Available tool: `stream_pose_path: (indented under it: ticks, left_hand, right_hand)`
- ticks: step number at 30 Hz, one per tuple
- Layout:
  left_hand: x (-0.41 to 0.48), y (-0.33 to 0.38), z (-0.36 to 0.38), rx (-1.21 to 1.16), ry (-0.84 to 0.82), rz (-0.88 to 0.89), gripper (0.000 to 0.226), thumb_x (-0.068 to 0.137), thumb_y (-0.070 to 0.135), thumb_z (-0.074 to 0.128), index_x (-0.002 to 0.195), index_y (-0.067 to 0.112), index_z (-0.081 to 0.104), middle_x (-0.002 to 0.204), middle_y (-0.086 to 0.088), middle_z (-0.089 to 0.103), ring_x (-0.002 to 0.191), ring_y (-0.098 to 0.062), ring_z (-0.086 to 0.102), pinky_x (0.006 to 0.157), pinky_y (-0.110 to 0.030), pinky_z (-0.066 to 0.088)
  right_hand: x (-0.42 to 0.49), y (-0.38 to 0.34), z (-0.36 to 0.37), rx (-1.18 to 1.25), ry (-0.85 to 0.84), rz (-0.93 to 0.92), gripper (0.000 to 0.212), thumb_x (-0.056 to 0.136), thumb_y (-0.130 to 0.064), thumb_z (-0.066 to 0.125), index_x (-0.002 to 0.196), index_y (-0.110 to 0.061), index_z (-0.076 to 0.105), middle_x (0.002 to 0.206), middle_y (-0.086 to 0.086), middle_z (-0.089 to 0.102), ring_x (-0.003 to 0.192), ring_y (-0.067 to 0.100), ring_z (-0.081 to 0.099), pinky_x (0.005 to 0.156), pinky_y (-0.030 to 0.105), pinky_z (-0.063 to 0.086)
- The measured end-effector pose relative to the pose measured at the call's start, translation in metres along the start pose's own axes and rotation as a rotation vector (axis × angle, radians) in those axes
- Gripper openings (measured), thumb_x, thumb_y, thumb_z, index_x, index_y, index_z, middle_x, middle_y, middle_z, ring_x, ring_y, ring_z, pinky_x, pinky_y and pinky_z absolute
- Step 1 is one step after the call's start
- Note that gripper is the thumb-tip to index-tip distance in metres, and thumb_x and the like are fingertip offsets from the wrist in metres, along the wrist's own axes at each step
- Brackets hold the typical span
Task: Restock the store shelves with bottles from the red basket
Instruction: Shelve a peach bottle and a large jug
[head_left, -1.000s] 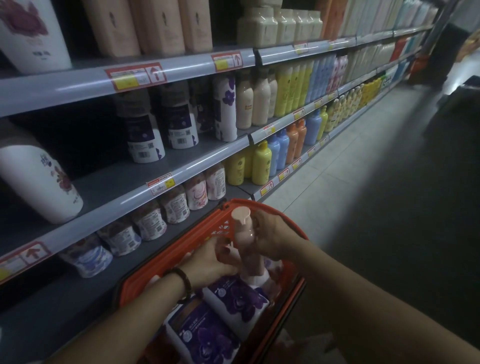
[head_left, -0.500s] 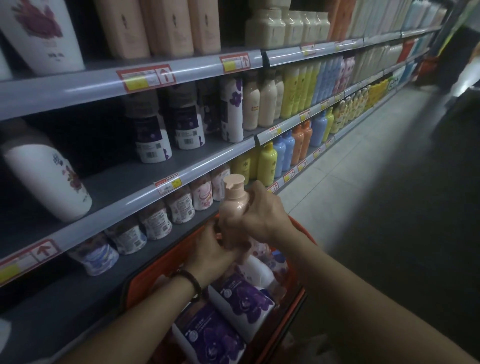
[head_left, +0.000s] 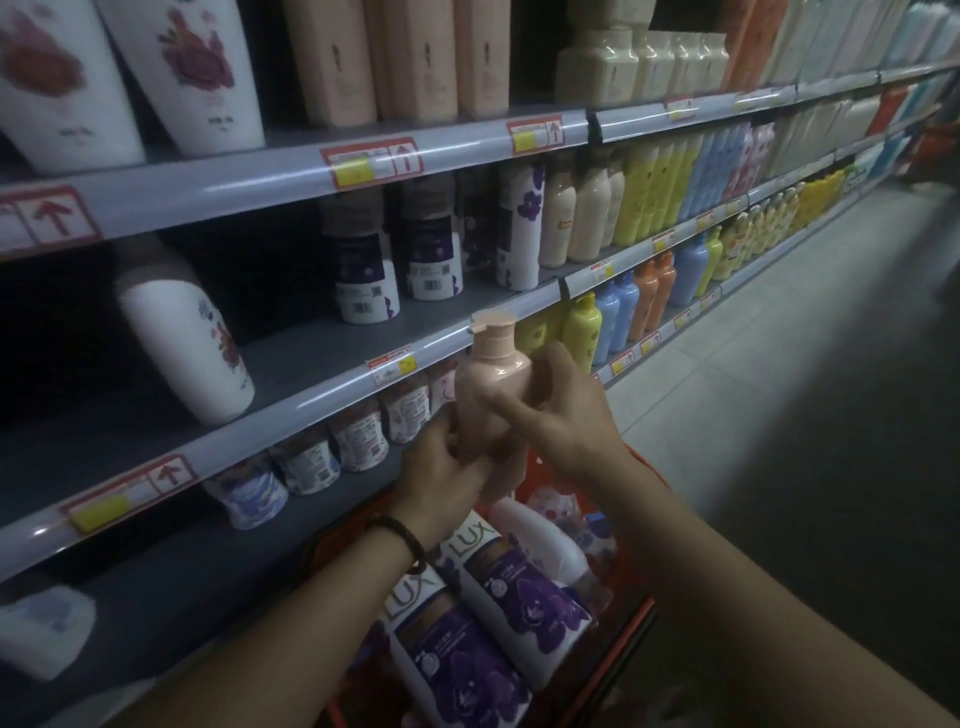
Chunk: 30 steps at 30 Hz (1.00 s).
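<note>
Head: left hand (head_left: 441, 470) and right hand (head_left: 563, 418) grip bottle (head_left: 488, 382).

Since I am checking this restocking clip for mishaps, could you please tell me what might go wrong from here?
The pink pump bottle is held over the red basket, the left hand low at its base and the right hand on its side; if it slips, it could drop onto the LUX bottles. Its pump head sits close to the shelf edge and might knock it when lifted.
</note>
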<state>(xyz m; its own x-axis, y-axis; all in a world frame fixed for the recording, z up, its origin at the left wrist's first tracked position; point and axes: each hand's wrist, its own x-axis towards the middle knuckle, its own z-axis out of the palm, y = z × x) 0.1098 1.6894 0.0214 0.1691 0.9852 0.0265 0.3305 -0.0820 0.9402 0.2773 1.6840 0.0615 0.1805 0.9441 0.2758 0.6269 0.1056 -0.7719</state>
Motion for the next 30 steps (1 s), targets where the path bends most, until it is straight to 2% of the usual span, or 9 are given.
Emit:
stream_pose_path:
  ticks: [3,5,7,10,13,19,24,27,30]
  left_hand:
    - [0.001,0.006,-0.011,-0.007,0.03,0.041,0.044,0.083,0.048,0.083,0.121,0.034,0.065,0.099,0.014,0.073,0.09,-0.001,0.07,0.07,-0.022,0.051]
    - [0.003,0.009,-0.016,-0.044,0.02,0.061,0.052,0.085,0.053,0.08,0.131,0.04,0.058,0.111,0.015,0.072,0.098,-0.002,0.069,0.074,-0.023,0.054]
    - [0.005,0.009,-0.02,-0.11,0.02,0.037,0.056,0.088,0.05,0.079,0.136,0.043,0.051,0.12,0.009,0.072,0.104,-0.008,0.071,0.082,-0.031,0.059]
    - [0.008,0.009,-0.024,-0.139,0.029,0.029,0.054,0.092,0.043,0.077,0.139,0.042,0.05,0.122,0.004,0.073,0.106,-0.012,0.072,0.084,-0.034,0.06]
    - [0.01,0.011,-0.027,-0.172,0.043,0.033,0.053,0.096,0.036,0.074,0.143,0.036,0.051,0.124,0.007,0.072,0.109,-0.009,0.07,0.082,-0.027,0.056]
    - [0.013,0.02,-0.037,-0.364,0.053,-0.001,0.048,0.092,0.036,0.075,0.137,0.032,0.059,0.121,0.005,0.076,0.11,-0.015,0.074,0.098,-0.05,0.059]
    - [0.014,0.028,-0.05,-0.409,0.071,0.036,0.041,0.099,0.026,0.07,0.134,0.041,0.056,0.122,0.005,0.076,0.108,-0.014,0.074,0.094,-0.049,0.061]
    - [0.016,0.038,-0.06,-0.358,0.127,0.093,0.044,0.093,0.039,0.076,0.133,0.047,0.058,0.124,0.008,0.074,0.11,-0.015,0.074,0.093,-0.051,0.061]
    - [0.02,0.05,-0.077,-0.287,0.188,0.163,0.062,0.077,0.06,0.077,0.135,0.052,0.058,0.127,0.014,0.07,0.109,-0.017,0.074,0.09,-0.052,0.062]
  right_hand:
    - [-0.002,0.001,0.002,0.227,-0.01,0.022,0.038,0.088,-0.057,0.065,0.113,-0.03,0.062,0.098,-0.01,0.07,0.086,0.003,0.067,0.07,0.02,0.052]
    - [-0.001,0.003,0.005,0.299,0.0,0.073,0.034,0.091,-0.051,0.061,0.117,-0.03,0.065,0.104,-0.005,0.073,0.095,0.011,0.071,0.081,0.037,0.062]
    - [0.0,0.003,0.007,0.319,-0.008,0.108,0.041,0.092,-0.049,0.057,0.125,-0.027,0.066,0.109,-0.001,0.074,0.102,0.021,0.073,0.089,0.053,0.063]
    - [0.0,0.0,0.008,0.332,-0.051,0.142,0.047,0.09,-0.041,0.058,0.132,-0.024,0.068,0.11,0.002,0.076,0.102,0.025,0.075,0.091,0.058,0.062]
    - [0.0,-0.004,0.009,0.311,-0.098,0.136,0.045,0.091,-0.033,0.057,0.134,-0.027,0.069,0.11,0.0,0.078,0.101,0.023,0.076,0.088,0.057,0.064]
    - [-0.002,-0.01,0.019,0.24,-0.114,0.102,0.037,0.105,-0.038,0.058,0.136,-0.021,0.069,0.109,-0.003,0.079,0.092,0.012,0.078,0.079,0.045,0.068]
    - [0.0,-0.028,0.026,0.261,-0.103,0.026,0.039,0.099,-0.037,0.065,0.137,-0.03,0.067,0.118,-0.008,0.076,0.099,0.008,0.076,0.076,0.028,0.066]
    - [-0.004,-0.042,0.033,0.32,-0.034,-0.004,0.043,0.099,-0.029,0.066,0.14,-0.037,0.065,0.118,-0.008,0.076,0.093,0.007,0.077,0.075,0.031,0.067]
    - [0.0,-0.064,0.04,0.384,0.037,-0.032,0.043,0.099,-0.02,0.066,0.128,-0.052,0.066,0.11,-0.012,0.079,0.095,0.008,0.078,0.078,0.041,0.068]
